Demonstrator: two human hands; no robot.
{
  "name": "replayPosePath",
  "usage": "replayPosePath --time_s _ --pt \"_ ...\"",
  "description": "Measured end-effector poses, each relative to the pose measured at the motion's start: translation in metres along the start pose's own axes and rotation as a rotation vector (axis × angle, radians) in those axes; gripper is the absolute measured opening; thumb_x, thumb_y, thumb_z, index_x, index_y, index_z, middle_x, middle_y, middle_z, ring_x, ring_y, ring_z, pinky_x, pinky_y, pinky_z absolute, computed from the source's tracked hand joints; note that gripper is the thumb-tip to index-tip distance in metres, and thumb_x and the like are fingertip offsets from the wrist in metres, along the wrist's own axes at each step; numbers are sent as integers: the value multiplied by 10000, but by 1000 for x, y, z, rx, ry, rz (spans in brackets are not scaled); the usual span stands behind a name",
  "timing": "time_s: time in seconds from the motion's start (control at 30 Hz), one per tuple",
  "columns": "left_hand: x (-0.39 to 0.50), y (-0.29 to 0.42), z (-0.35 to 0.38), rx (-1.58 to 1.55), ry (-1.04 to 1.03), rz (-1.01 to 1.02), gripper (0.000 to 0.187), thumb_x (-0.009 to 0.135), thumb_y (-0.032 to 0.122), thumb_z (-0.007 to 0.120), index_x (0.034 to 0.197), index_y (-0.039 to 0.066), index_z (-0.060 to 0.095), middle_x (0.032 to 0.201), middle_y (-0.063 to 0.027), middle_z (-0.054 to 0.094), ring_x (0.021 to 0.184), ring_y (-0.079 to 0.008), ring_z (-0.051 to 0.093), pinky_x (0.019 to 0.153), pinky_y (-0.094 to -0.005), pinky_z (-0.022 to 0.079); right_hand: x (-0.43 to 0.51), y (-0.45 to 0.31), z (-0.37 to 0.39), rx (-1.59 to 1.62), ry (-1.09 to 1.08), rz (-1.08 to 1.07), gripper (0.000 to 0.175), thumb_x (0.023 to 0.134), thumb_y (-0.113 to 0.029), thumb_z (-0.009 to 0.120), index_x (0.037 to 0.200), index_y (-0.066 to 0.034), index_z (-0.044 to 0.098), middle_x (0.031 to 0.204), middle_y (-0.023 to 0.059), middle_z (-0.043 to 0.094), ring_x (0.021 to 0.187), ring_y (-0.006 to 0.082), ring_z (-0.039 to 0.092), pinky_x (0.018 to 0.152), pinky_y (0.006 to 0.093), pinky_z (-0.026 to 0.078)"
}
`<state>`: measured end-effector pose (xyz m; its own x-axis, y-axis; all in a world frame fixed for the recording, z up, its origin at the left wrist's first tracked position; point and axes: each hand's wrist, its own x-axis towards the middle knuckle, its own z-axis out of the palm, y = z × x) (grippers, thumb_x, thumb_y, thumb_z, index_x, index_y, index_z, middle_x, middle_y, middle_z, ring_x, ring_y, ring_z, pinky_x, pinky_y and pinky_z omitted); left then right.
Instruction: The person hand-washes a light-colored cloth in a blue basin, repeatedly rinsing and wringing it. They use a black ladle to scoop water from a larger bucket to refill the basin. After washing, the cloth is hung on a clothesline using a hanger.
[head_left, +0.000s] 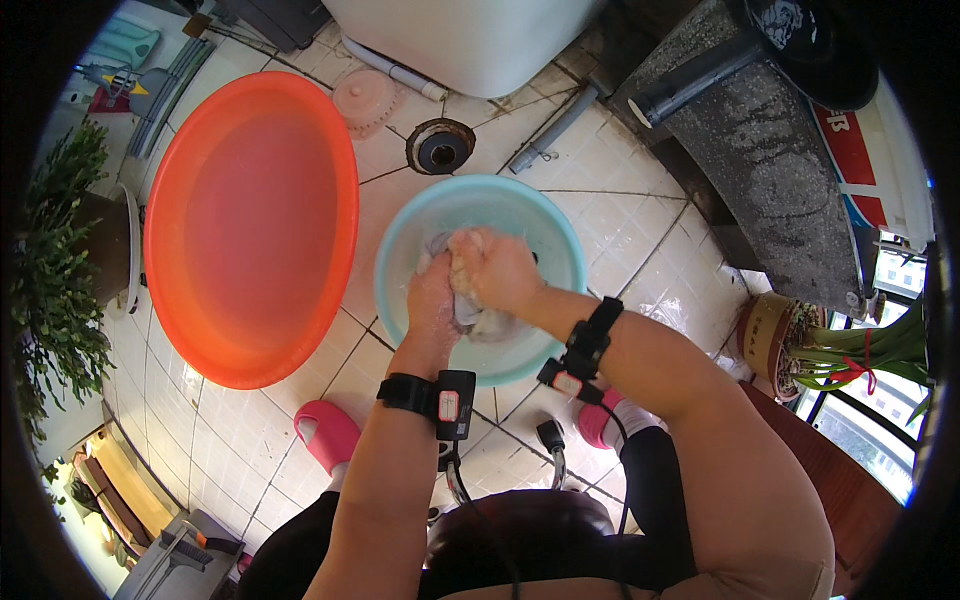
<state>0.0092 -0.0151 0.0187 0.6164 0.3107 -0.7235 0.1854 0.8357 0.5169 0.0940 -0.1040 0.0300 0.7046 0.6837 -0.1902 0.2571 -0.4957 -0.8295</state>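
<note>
A light blue plastic basin stands on the tiled floor before me, and both my hands are inside its rim. My left hand grips the left side of a wet, pale bunched cloth. Pressed against the same cloth from the upper right is my right hand, its fingers curled over a yellowish part of it. The cloth's lower part looks blurred. How much water the basin holds, I cannot tell. Both wrists carry black straps with small devices and cables.
Left of the basin sits a large orange tub. Beyond are a floor drain, a pink perforated plastic lid and a grey pipe. Potted plants flank both sides, one pot at right. Pink slippers are on my feet beside a stool.
</note>
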Motion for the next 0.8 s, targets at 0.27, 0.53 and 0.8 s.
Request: replayPosePath --time_s 0.27,0.53,0.8 --pt "-10 4 -37 1086 69 436 536 764 161 665 1261 60 491 1293 -185 437 1148 -330 465 913 -433 414 1 44 -33 -457 -291 76 447 824 -263 590 1246 -129 529 1346 249 334 1195 431 383 979 458 362" --pt "-13 -32 -22 2186 -4 268 774 798 256 627 1453 244 215 1531 -115 61 1374 -407 102 1039 -612 189 -33 45 -3 -918 -591 -174 636 806 -155 574 1400 -196 351 1467 153 220 1282 462 292 1011 555 305" --pt "43 -32 -45 1529 142 248 872 772 331 661 1471 221 150 1526 -114 104 1349 -387 210 1064 -553 214 -28 65 27 -654 -535 -68 505 764 -96 595 1255 -164 496 1383 138 384 1142 332 483 920 532 392"
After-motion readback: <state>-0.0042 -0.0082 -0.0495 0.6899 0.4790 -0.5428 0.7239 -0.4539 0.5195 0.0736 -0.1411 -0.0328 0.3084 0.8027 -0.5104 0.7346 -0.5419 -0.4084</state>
